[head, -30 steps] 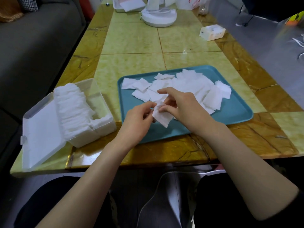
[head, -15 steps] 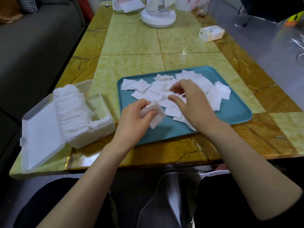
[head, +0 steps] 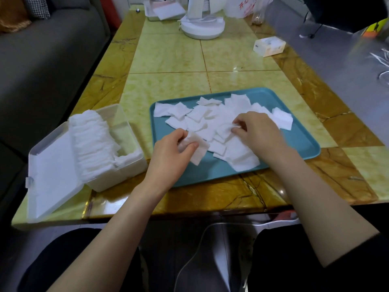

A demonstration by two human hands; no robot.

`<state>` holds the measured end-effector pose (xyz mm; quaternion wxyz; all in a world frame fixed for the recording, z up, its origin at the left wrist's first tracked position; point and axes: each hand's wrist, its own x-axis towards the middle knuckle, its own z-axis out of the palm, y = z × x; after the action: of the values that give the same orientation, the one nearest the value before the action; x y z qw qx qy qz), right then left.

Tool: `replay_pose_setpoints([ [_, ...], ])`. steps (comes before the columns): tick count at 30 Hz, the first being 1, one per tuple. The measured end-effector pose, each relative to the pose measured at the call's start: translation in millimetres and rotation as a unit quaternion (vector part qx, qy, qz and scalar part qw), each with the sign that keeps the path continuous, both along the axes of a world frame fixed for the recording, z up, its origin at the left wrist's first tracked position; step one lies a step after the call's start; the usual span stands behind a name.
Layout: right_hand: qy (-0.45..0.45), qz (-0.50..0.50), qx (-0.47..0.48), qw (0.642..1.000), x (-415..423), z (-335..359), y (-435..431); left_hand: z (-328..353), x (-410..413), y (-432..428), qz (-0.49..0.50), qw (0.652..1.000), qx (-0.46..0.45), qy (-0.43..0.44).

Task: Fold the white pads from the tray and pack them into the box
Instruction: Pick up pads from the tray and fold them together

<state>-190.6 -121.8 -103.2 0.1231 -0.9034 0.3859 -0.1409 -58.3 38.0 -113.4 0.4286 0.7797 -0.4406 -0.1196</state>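
A teal tray (head: pixel 294 131) on the table holds several loose white pads (head: pixel 202 114). My left hand (head: pixel 170 152) hovers over the tray's near left corner and grips a folded white pad (head: pixel 199 150) between thumb and fingers. Over the pile in the tray's middle, my right hand (head: pixel 256 131) pinches the edge of another pad (head: pixel 226 128) with curled fingertips. At the left stands a clear plastic box (head: pixel 126 127) with its lid (head: pixel 52 175) swung open; a row of folded pads (head: pixel 92 142) fills it.
A white round fan base (head: pixel 202 28), a small white carton (head: pixel 269 46) and a plastic bag (head: pixel 246 7) stand at the table's far end. A grey sofa (head: pixel 46 60) runs along the left. A metal surface (head: pixel 347 60) adjoins on the right.
Both hands first held one pad together. The left hand then took the folded pad and drew it left, while the right hand reached forward into the pile and pinched another pad.
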Motion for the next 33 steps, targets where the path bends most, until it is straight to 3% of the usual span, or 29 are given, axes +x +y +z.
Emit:
replay_pose_setpoints([
  [8, 0.016, 0.108, -0.004, 0.994, 9.2, 3.8, 43.2, 1.9, 4.8, -2.3, 0.038, 0.999, -0.008, -0.002],
  [12, -0.075, 0.092, -0.039, 0.992, 11.7, 8.1, 42.4, 1.1, 8.0, -1.6, 0.046, 0.999, -0.014, 0.003],
  [18, 0.044, 0.089, -0.006, 0.995, 17.9, -4.5, 31.2, 4.7, 8.6, 0.0, 0.055, 0.998, -0.039, 0.016],
  [25, 0.001, 0.084, -0.064, 0.994, 20.8, -1.1, 31.8, 5.6, 9.3, 3.2, 0.055, 0.997, -0.047, 0.017],
  [29, 0.035, 0.092, 0.033, 0.995, 25.2, -1.3, 29.4, 6.8, 8.2, 4.5, 0.056, 0.997, -0.048, 0.021],
  [33, 0.034, 0.077, 0.004, 0.996, 28.3, -5.4, 24.5, 6.4, 7.7, 3.9, 0.049, 0.998, -0.041, 0.025],
])
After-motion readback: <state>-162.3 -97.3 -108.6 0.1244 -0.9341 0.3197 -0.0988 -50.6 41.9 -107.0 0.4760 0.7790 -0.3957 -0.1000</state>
